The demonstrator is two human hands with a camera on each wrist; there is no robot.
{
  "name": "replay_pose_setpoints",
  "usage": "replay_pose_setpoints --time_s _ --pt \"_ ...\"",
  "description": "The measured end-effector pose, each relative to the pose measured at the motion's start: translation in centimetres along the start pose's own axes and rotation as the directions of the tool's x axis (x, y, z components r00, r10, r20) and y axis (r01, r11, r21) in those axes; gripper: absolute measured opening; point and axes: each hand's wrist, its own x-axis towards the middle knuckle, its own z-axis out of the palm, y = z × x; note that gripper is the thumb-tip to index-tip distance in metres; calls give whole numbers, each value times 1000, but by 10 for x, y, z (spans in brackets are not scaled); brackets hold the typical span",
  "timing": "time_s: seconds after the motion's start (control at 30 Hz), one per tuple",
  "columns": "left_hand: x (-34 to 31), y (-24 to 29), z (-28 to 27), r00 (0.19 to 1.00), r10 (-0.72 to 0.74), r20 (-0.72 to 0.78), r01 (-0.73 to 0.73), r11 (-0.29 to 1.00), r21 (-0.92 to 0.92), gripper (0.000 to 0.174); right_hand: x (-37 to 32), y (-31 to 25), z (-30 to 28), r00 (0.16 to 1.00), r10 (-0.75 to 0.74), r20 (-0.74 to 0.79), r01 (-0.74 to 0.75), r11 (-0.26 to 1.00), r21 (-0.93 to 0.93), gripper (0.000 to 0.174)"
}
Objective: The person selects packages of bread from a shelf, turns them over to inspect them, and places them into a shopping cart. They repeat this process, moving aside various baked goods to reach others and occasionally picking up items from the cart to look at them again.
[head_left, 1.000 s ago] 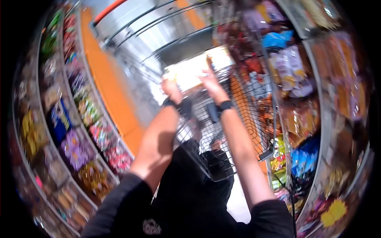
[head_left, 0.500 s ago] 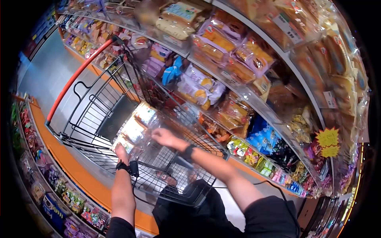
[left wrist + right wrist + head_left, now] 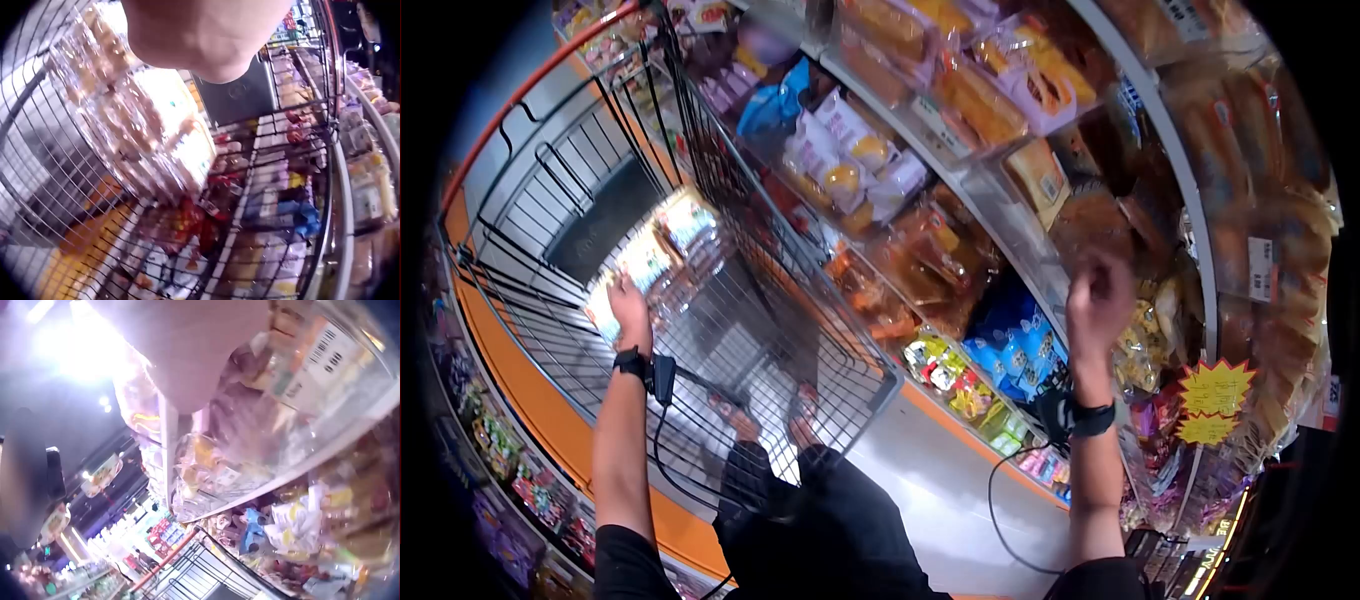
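Clear-wrapped baked-goods packs [image 3: 690, 235] with bright, glare-washed labels lie in the wire shopping cart [image 3: 820, 345], near its dark grey panel [image 3: 605, 215]. Against their near end is my left hand [image 3: 630, 308]; its fingers are partly hidden, and I cannot tell whether they grip. From the left wrist, the packs [image 3: 134, 125] show brown pieces under shiny film, with that hand [image 3: 209, 34] overlapping them from above. Raised outside the cart, my right hand [image 3: 1100, 305] is blurred, its fingers loosely bent with nothing visible in them. Bagged bread [image 3: 1090, 230] sits on the shelf behind it.
Shelves of packaged snacks rise along the right, with purple-and-white bags [image 3: 840, 150], blue packs [image 3: 1020, 350] and a yellow starburst sign [image 3: 1217, 390]. Another low shelf [image 3: 510, 465] runs along the left. A cable [image 3: 995, 500] loops from my right wrist.
My right hand has left the packs in the cart and moved right to the shelf. The left hand stays at the packs. The view has swung toward the right shelves.
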Motion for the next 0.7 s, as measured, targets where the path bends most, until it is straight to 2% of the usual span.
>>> replay_pose_setpoints --time_s 0.03,0.07,0.1,0.13,0.17,0.23,0.27,0.37,0.4,0.5,0.6,0.7 --pt "-21 40 -1 999 19 31 -18 999 -26 38 5 -2 -6 995 -97 1 96 989 -116 13" --pt "-16 14 24 979 194 -61 -197 979 -45 37 13 -7 -9 995 -103 -7 100 979 -176 11" --pt "-38 43 26 979 195 -51 -197 980 -25 37 22 -13 -12 994 -110 -17 103 967 -234 10" --pt "-61 76 24 993 115 26 -108 979 -174 35 28 -16 -14 993 -116 -31 102 952 -289 9" --pt "-81 110 21 993 50 106 -15 949 -315 34 39 -9 -15 966 -258 -30 236 921 -311 10" --pt "-119 163 18 983 64 172 26 877 -480 30 66 9 -23 845 -534 -26 494 799 -344 13" --pt "-130 180 22 977 131 170 -35 879 -476 27 73 6 -28 865 -501 -13 437 767 -470 24" --pt "-169 241 17 914 350 206 -192 820 -540 22 90 15 -33 926 -376 -12 278 705 -653 38" --pt "-180 253 21 905 369 211 -184 788 -588 20 93 15 -32 927 -375 18 305 725 -617 51" --pt "-214 273 30 880 420 222 -155 695 -702 17 88 -4 -22 992 -102 68 119 645 -755 54" --pt "-240 280 45 876 414 248 -113 677 -728 15 107 19 -16 993 -78 88 117 740 -662 53" --pt "-251 279 50 861 440 255 -156 706 -691 17 129 47 -13 899 -413 144 418 715 -561 54"
